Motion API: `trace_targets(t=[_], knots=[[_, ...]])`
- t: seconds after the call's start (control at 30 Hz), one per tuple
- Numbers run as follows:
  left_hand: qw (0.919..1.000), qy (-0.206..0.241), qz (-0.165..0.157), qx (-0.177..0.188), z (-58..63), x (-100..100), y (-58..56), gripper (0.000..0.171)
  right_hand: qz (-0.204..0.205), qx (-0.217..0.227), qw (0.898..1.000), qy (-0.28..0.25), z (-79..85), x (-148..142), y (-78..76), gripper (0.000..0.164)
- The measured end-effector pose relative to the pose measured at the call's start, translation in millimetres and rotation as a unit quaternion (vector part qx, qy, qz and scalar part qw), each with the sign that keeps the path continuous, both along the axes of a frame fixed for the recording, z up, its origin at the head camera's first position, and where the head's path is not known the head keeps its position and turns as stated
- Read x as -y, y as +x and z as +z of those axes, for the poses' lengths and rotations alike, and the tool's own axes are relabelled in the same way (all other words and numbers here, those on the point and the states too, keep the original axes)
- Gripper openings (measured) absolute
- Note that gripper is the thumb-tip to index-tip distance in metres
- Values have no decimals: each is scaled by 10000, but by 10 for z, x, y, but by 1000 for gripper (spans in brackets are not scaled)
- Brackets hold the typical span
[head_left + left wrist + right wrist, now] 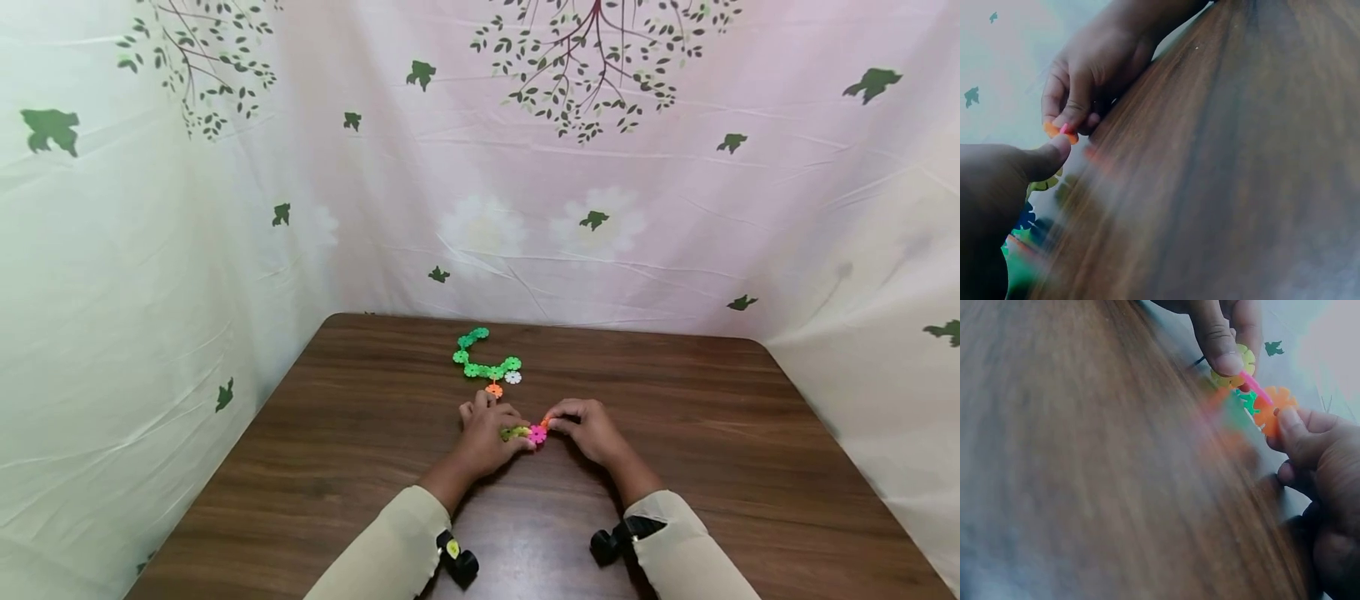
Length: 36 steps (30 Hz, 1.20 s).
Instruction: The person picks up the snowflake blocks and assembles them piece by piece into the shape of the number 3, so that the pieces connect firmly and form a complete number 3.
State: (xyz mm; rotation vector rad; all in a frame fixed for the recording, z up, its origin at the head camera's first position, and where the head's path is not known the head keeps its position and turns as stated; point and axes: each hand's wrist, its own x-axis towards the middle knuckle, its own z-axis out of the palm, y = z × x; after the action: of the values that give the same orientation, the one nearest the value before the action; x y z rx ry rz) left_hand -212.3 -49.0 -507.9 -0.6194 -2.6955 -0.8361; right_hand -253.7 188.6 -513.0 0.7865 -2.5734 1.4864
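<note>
My left hand point(483, 437) pinches a short string of flower-shaped plastic discs between thumb and fingers. In it are a yellow disc point(1247, 357) and a pink disc point(537, 434), which shows edge-on in the right wrist view. From the other side my right hand point(592, 429) pinches an orange disc point(1276, 407) with thumb and fingertips. The orange disc meets the pink one's edge between the two hands. Part of the string is hidden behind the left fingers. Just beyond the left hand lies a curved chain of green discs point(472, 370).
An orange disc point(494, 390) and a white disc point(513, 377) adjoin the green chain's near side. The brown wooden table point(697, 450) ends at a leaf-printed cloth point(525, 292) at the back and sides. Each sleeve carries a black wrist camera point(459, 567).
</note>
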Motion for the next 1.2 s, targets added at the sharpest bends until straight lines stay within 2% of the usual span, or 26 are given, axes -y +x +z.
trace_targets(t=[0.2,0.33,0.5,0.67,0.77,0.9,1.2], knots=[[9988,454,-57,-190,12,74,-1,56,-46,-51,10000,48,-27,-15,2,13],[9959,825,55,-369,17,171,-51,60,11,104,9999,48,-6,-42,19,17],[9920,1227,214,-215,21,377,-125,58,-92,165,9998,-114,10,-44,40,31],[9882,1521,167,-12,34,493,-194,43,-479,-291,9978,-345,44,29,48,28],[9881,1513,268,30,34,512,-236,35,-658,-683,9951,-278,92,119,64,24],[9902,1304,449,235,27,525,-287,37,-846,-1060,9906,147,149,283,116,18],[9914,964,526,710,15,518,-382,35,-1094,-1046,9794,1337,257,701,176,15]])
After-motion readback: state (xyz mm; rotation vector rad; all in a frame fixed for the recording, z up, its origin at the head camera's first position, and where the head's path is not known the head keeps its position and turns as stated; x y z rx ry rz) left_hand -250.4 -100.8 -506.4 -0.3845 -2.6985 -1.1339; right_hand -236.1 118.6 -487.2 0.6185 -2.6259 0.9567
